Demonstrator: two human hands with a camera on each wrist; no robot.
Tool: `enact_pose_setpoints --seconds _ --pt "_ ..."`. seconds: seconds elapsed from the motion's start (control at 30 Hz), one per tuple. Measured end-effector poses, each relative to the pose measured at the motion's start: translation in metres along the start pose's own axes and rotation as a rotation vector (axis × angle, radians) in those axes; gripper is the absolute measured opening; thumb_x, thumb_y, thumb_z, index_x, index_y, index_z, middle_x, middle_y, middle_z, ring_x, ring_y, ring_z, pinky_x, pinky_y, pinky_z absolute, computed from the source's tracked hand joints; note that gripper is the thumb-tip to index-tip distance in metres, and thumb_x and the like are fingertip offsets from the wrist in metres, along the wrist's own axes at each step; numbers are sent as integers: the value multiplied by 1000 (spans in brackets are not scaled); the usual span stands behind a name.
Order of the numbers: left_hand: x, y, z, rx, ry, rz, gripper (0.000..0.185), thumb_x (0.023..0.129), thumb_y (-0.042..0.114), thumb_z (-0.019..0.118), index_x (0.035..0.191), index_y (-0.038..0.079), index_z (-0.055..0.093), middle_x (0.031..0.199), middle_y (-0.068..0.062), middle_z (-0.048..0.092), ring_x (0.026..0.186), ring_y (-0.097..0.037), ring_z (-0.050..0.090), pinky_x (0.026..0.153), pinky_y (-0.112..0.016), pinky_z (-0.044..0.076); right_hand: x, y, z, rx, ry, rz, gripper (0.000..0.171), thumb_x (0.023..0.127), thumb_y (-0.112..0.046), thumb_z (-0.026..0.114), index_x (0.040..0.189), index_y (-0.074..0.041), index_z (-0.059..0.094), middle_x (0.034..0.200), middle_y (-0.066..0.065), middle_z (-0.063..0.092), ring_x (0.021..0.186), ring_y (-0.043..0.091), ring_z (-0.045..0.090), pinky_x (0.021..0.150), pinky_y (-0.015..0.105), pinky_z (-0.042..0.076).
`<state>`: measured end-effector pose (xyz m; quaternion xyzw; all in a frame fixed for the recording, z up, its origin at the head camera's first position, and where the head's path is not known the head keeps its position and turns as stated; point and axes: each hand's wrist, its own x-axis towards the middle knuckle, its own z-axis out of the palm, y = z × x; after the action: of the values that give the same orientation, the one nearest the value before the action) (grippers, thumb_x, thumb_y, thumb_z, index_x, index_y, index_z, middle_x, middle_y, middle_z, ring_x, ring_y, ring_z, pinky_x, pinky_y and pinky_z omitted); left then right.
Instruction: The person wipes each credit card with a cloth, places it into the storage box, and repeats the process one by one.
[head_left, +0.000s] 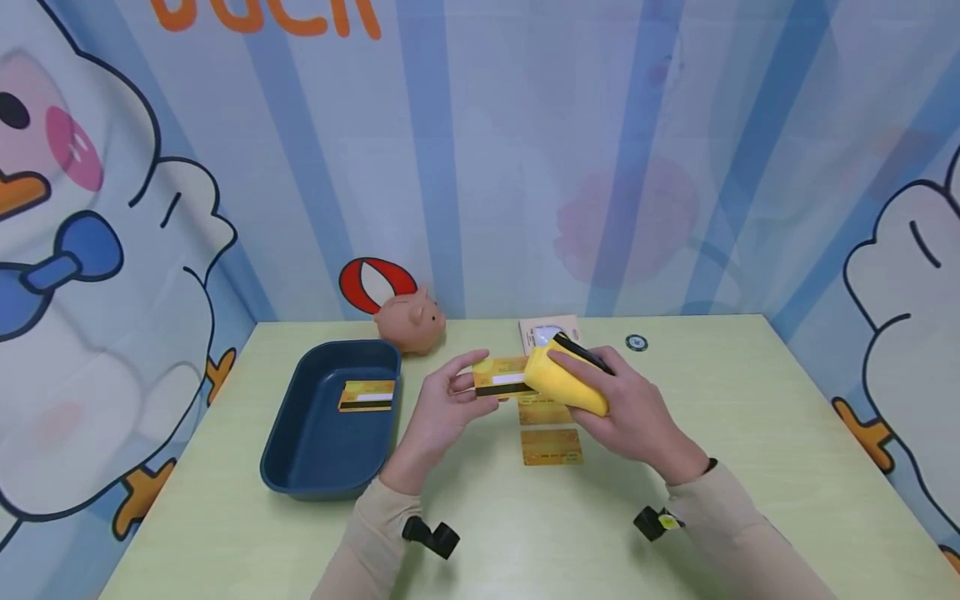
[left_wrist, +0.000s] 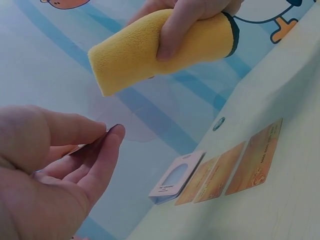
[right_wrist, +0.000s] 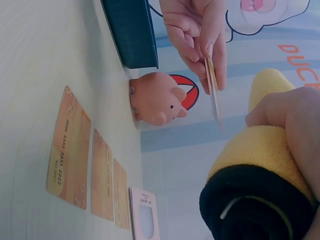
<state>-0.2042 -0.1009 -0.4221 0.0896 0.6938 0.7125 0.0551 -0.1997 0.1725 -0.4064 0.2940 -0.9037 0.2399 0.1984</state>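
Between thumb and fingers, my left hand (head_left: 441, 410) pinches a gold bank card (head_left: 498, 375) by its left end, its black stripe and white strip showing in the head view. My right hand (head_left: 637, 414) grips a rolled yellow cloth (head_left: 564, 383) with a black edge, held at the card's right end. In the right wrist view the card (right_wrist: 214, 87) appears nearly edge-on, apart from the cloth (right_wrist: 260, 150). Below the hands, three gold cards lie in a row on the table, the nearest card (head_left: 552, 448) fully visible from above. Cloth and hands partly cover the others.
At the left stands a dark blue tray (head_left: 281, 433) with another gold card (head_left: 367, 396) inside. Behind it sits a pink piggy bank (head_left: 411, 322). A small white box with an oval window (head_left: 530, 335) and a round dark disc (head_left: 637, 342) lie toward the back.
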Motion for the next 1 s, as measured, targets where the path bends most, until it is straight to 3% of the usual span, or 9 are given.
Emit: enact_pose_setpoints --seconds 0.27,0.53,1.0 --pt "0 -1 4 -4 -48 -2 64 89 -6 69 146 13 49 129 -19 67 109 -31 70 88 -39 60 10 -11 0 1 -5 -38 71 85 -19 71 149 -41 46 128 10 54 86 15 56 59 26 47" --pt "0 -2 9 16 -98 5 68 89 -5 70 150 9 44 131 -20 66 110 -32 70 88 -39 60 18 -23 9 -13 -25 -125 69 86 -22 73 148 -38 48 126 10 54 63 9 48 53 22 42" --pt "-2 3 13 64 -103 21 69 85 -6 74 146 15 51 133 -13 64 109 -26 69 90 -37 59 21 -31 22 -60 -55 -203 70 85 -26 75 148 -40 48 130 10 54 72 13 57 54 25 50"
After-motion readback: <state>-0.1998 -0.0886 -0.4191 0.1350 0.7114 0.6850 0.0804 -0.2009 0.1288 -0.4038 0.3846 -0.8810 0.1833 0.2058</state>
